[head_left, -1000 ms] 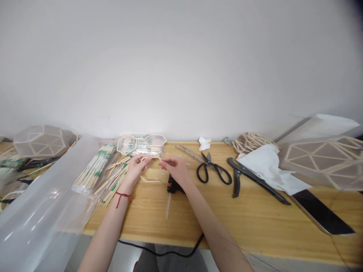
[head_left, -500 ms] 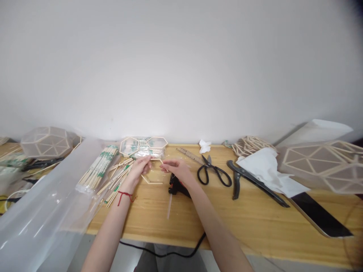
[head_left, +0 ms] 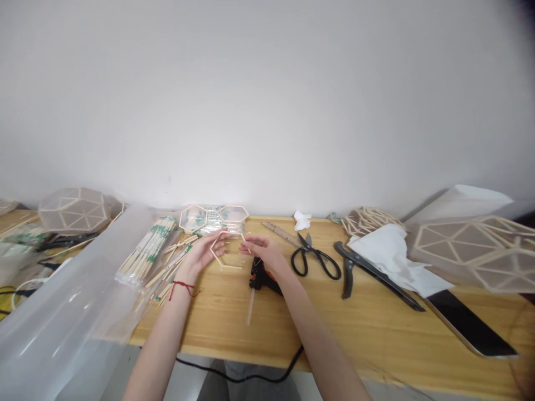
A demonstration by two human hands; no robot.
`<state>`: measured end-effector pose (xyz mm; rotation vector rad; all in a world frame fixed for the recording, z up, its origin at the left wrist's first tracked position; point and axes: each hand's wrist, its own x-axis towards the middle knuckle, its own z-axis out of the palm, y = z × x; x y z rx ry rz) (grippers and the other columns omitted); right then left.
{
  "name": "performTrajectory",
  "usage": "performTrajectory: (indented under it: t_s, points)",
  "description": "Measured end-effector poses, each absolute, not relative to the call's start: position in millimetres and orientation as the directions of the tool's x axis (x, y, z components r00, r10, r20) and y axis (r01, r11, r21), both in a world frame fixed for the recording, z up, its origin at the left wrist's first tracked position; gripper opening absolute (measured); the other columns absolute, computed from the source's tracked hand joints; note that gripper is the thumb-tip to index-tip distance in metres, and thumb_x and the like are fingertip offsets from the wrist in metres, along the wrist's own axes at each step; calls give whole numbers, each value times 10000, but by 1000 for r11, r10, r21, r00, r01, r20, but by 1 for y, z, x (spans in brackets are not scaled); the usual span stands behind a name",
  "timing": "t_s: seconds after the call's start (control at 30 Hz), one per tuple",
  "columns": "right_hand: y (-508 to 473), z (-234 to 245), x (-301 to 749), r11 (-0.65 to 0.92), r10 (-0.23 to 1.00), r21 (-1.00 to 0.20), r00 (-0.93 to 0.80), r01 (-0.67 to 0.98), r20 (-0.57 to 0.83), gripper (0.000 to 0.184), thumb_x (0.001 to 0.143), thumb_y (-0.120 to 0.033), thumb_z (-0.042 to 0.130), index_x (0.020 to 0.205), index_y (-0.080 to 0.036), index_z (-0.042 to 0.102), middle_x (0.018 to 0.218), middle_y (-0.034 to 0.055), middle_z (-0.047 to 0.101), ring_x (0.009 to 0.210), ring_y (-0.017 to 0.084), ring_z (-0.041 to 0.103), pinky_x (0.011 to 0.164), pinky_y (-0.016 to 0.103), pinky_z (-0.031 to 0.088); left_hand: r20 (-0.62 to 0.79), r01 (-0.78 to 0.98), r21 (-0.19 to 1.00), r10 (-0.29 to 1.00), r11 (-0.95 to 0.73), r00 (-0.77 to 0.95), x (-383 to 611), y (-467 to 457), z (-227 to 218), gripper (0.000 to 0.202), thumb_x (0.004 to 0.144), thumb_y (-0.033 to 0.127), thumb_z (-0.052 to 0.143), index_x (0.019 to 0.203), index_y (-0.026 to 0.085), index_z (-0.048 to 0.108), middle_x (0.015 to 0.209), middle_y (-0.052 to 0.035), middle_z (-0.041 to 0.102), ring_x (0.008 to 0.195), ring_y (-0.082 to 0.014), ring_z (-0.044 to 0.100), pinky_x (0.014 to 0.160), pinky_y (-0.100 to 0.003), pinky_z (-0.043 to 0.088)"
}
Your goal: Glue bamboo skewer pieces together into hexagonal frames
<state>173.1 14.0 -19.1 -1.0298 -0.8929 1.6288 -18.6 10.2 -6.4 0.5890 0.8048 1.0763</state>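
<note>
A partly open hexagonal frame of thin wooden sticks (head_left: 231, 267) is held between both hands above the wooden table. My left hand (head_left: 201, 255) supports its upper left, with fingers curled behind the sticks and the fingertips at the top side. At the right side, my right hand (head_left: 264, 250) pinches the stick end between thumb and fingers. A gap shows in the lower right of the frame. Just below my right hand lies a black glue gun (head_left: 259, 278), partly hidden by the wrist, with a clear glue stick (head_left: 250, 307) near it.
Loose sticks (head_left: 169, 267) and a wrapped stick bundle (head_left: 148, 248) lie left, beside plastic sheeting (head_left: 79, 301). Finished hexagons (head_left: 194, 218) sit behind. Rightward are a ruler (head_left: 279, 232), scissors (head_left: 313, 256), a black-handled tool (head_left: 378, 275), tissue (head_left: 382, 250), a phone (head_left: 470, 323) and a covered stick structure (head_left: 455, 250).
My left hand has loosened and spread somewhat, and more of the frame's left side shows in front of its fingers. My right hand still pinches the right side, shifted slightly right.
</note>
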Motion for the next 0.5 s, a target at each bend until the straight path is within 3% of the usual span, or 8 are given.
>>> performTrajectory:
  t_s: [0.13,0.3,0.5]
  points:
    - [15,-22,173,-242,967,-904,-160,-353,-197,399,404,-364,860,704,-166,687,669,48,716,646,200,690,748,354,556,-255,-458,834,951,307,173,-18,13,-16,252,760,202,678,997,117,692,945,-107,711,634,-77,586,532,-164,436]
    - [15,-24,173,-230,968,-914,-177,-333,-179,410,400,-381,860,708,-167,694,655,41,714,628,189,684,730,344,556,-208,-368,901,973,230,97,-16,15,-22,238,699,288,734,830,89,716,825,-118,725,484,-50,478,463,-187,354]
    - [14,-22,173,-221,969,-920,-176,-324,-171,427,387,-408,857,698,-164,696,652,42,714,617,189,682,729,351,556,-201,-256,942,976,216,84,-18,14,-22,344,661,375,743,860,95,722,779,-112,718,396,-21,354,368,-190,181]
